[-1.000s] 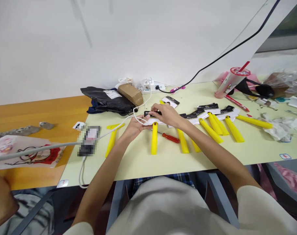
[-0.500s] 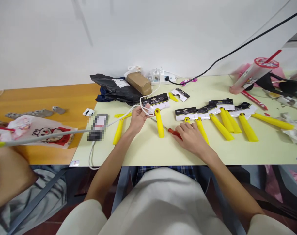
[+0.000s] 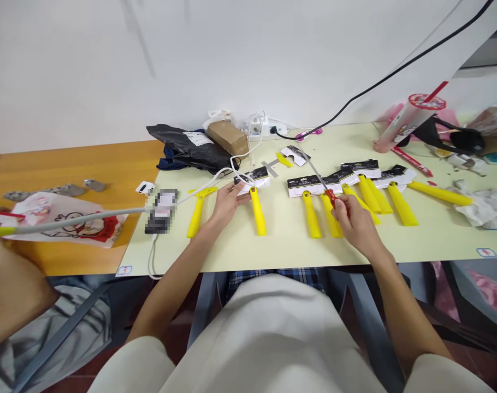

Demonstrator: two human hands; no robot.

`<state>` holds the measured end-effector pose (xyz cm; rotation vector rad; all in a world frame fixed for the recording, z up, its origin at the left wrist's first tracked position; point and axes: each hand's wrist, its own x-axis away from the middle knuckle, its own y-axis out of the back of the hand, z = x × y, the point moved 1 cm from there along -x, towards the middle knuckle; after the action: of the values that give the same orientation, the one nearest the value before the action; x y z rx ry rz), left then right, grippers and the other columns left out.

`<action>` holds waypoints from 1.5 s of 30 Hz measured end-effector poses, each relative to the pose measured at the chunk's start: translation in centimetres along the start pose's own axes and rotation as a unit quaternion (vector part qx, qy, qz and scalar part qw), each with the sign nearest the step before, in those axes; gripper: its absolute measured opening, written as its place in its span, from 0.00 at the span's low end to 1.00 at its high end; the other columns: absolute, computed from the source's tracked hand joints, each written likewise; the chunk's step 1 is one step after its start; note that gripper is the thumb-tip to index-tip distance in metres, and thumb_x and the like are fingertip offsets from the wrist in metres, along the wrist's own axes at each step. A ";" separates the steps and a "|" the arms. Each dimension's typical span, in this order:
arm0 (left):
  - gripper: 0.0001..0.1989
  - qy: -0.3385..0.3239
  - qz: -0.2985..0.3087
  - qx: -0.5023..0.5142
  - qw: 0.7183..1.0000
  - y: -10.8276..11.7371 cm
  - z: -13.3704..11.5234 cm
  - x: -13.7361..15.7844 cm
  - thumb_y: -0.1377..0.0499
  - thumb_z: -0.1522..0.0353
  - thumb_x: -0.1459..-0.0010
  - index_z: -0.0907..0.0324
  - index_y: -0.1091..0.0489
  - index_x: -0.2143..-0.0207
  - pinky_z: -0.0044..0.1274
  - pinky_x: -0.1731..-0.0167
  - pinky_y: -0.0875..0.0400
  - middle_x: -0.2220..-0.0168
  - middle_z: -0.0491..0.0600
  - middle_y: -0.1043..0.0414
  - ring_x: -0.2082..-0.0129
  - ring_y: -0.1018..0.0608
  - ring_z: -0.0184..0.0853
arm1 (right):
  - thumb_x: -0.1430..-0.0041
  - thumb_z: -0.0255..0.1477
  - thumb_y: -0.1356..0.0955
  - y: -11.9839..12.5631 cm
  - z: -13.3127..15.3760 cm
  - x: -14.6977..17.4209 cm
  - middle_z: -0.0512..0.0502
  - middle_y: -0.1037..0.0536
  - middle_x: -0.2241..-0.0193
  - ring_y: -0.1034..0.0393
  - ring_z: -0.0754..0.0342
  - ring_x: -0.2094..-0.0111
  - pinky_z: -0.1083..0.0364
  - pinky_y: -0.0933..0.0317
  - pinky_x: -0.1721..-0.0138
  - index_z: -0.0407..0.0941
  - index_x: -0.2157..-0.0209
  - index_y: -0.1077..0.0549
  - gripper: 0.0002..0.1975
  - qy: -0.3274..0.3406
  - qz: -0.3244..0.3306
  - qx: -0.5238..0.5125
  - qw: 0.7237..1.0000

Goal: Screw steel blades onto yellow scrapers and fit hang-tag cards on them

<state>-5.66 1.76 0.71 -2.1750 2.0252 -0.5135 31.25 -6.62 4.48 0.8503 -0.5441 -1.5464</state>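
Note:
My left hand (image 3: 227, 204) is closed on the edge of a black-and-white header card (image 3: 261, 176), which has a yellow plastic handle (image 3: 258, 213) hanging from it. A white cable (image 3: 216, 179) passes over that card. My right hand (image 3: 357, 224) grips a screwdriver (image 3: 331, 197) by its red handle, with the shaft tilted up and to the left. Below and around it lie several yellow handles with the same cards, among them one yellow handle (image 3: 312, 215). Left of my left hand is a T-shaped yellow piece (image 3: 196, 215).
A phone-like device (image 3: 161, 212) lies at left. Behind are a black plastic bag (image 3: 191, 147), a brown box (image 3: 227, 136) and a power strip (image 3: 265, 127). A drink cup (image 3: 410, 123) stands at back right. Another person's arm (image 3: 15, 289) is at far left.
My right hand has moved right and lifted the screwdriver off the table area, its shaft now pointing upward. My left hand has shifted slightly left and down with the carded handle.

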 end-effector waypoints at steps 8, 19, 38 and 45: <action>0.26 0.036 0.064 -0.095 0.993 -2.3 2.0 0.1 0.22 0.60 0.44 0.60 0.27 0.50 0.36 0.56 0.12 0.60 0.52 0.17 0.59 0.14 0.40 | 0.24 0.53 0.34 -3.4 2.2 1.4 0.51 0.26 0.75 0.30 0.46 0.78 0.50 0.41 0.73 0.52 0.61 0.38 0.21 0.046 -0.010 -0.032 0.998; 0.09 -0.159 0.016 -0.475 0.865 -5.1 2.2 -1.1 0.40 0.61 0.28 0.56 0.27 0.58 0.43 0.40 0.30 0.57 0.58 0.22 0.48 0.22 0.52 | 0.24 0.41 0.35 -6.8 2.4 0.1 0.31 0.19 0.60 0.23 0.30 0.58 0.38 0.31 0.56 0.47 0.52 0.32 0.11 0.175 -0.012 0.113 0.978; 0.27 -0.215 -0.115 -0.606 0.757 -0.7 -2.2 2.0 0.41 0.53 0.29 0.63 0.30 0.37 0.55 0.29 0.48 0.35 0.74 0.33 0.30 0.35 0.69 | 0.31 0.55 0.33 -0.2 -2.1 -1.3 0.44 0.24 0.70 0.29 0.41 0.71 0.47 0.41 0.66 0.50 0.57 0.35 0.22 -0.005 -0.087 0.078 0.993; 0.29 -0.082 -0.161 -0.723 0.666 10.8 -5.0 3.2 0.39 0.59 0.31 0.68 0.35 0.35 0.52 0.40 0.31 0.42 0.74 0.30 0.40 0.26 0.67 | 0.31 0.53 0.28 -1.6 2.0 -8.0 0.53 0.35 0.78 0.41 0.52 0.75 0.50 0.44 0.66 0.50 0.74 0.40 0.28 0.070 -0.100 -0.085 0.989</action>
<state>-17.40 -1.75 2.49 -2.9564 2.0478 1.9209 28.66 1.19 6.16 0.8948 -0.2263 -1.6738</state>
